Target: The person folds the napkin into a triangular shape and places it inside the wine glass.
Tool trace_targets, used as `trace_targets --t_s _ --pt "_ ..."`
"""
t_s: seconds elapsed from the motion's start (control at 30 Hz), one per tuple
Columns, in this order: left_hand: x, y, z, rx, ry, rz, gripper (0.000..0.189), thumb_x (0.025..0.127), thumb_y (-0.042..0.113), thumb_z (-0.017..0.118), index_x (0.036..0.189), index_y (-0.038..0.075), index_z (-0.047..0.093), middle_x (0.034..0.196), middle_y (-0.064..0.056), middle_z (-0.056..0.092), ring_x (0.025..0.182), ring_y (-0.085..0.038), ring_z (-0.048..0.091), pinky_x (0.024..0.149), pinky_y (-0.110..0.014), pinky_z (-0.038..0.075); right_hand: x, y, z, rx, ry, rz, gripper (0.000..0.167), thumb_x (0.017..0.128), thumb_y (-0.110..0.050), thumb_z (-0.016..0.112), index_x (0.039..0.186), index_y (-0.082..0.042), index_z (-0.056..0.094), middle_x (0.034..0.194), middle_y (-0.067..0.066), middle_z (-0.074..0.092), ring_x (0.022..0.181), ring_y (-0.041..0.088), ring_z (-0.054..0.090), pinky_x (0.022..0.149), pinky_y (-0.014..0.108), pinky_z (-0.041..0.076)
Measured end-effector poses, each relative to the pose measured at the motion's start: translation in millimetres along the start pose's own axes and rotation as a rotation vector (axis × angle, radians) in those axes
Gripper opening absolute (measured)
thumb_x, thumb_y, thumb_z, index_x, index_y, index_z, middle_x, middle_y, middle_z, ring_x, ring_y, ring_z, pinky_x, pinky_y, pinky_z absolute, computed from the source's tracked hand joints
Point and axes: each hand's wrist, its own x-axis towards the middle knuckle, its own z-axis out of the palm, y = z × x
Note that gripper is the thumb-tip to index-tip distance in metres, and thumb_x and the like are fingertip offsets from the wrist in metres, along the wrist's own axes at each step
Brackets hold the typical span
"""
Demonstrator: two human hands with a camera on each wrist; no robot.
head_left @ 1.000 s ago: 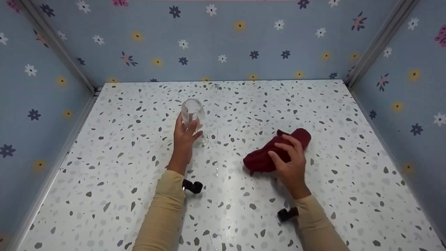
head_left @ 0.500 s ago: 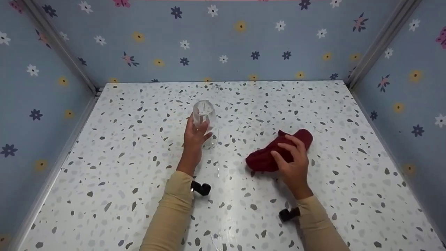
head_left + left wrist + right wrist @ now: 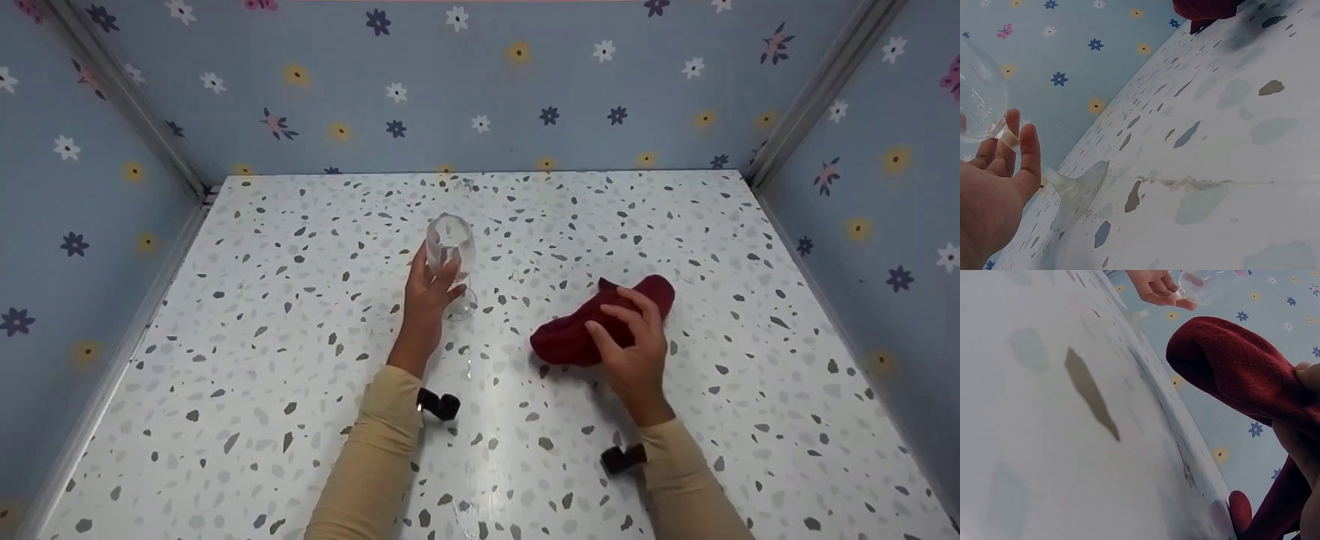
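Note:
A clear stemmed wine glass (image 3: 451, 231) stands roughly upright left of the table's middle. My left hand (image 3: 427, 300) holds it from the left, fingers around the stem and lower bowl. In the left wrist view the glass foot (image 3: 1080, 197) is close to the table; I cannot tell whether it touches. On the right, my right hand (image 3: 634, 356) grips a bundled dark red cloth (image 3: 562, 341) between thumb and fingers. The right wrist view shows the cloth's rounded end (image 3: 1230, 363) raised off the table, with another fold (image 3: 1275, 509) hanging lower.
The speckled white table (image 3: 300, 465) is bounded by blue flowered panels (image 3: 480, 82) at the back and both sides. Grey metal posts (image 3: 817, 97) stand at the back corners. A small black camera (image 3: 441, 405) is strapped to each wrist.
The left hand has carried the glass to the right, nearer the cloth, slowing in the last half second. The right hand and cloth have barely shifted.

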Motion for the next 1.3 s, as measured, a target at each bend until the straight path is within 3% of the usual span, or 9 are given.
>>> trace_targets --t_s 0.33,0.7,1.07,1.3 --pt "-3.3 -1.1 9.5 0.026 0.003 -0.012 0.085 0.091 0.046 0.072 0.158 0.023 0.027 0.151 -0.007 0.042 0.130 -0.032 0.050 0.099 -0.045 0.049 0.8 -3.4 -1.5 -0.041 0.031 0.017 0.031 0.073 0.019 0.079 0.101 0.010 0.070 0.122 0.035 0.057 0.113 0.046 0.055 0.104 0.036 0.043" --pt "-6.4 -6.0 27.3 0.024 0.012 -0.024 0.090 0.089 0.048 0.073 0.160 0.020 0.025 0.149 -0.009 0.045 0.126 -0.025 0.054 0.096 -0.042 0.052 1.2 0.1 -3.9 -0.044 0.038 0.018 0.029 0.073 0.018 0.078 0.100 0.010 0.070 0.122 0.033 0.058 0.112 0.046 0.056 0.102 0.031 0.045" --pt "-8.7 -11.2 38.8 -0.016 0.001 -0.021 0.084 0.090 0.041 0.074 0.159 0.021 0.029 0.151 -0.009 0.044 0.125 -0.027 0.054 0.100 -0.053 0.047 2.1 1.4 -5.1 -0.038 0.040 0.019 0.029 0.073 0.018 0.078 0.100 0.009 0.070 0.122 0.033 0.058 0.111 0.045 0.055 0.103 0.032 0.044" --pt "-8.1 -14.5 41.0 0.010 0.001 -0.023 0.083 0.091 0.039 0.073 0.159 0.019 0.029 0.152 -0.008 0.044 0.127 -0.025 0.053 0.096 -0.047 0.051 1.9 1.2 -5.5 -0.033 0.039 0.013 0.028 0.073 0.018 0.078 0.099 0.009 0.070 0.123 0.034 0.058 0.112 0.046 0.055 0.103 0.034 0.044"
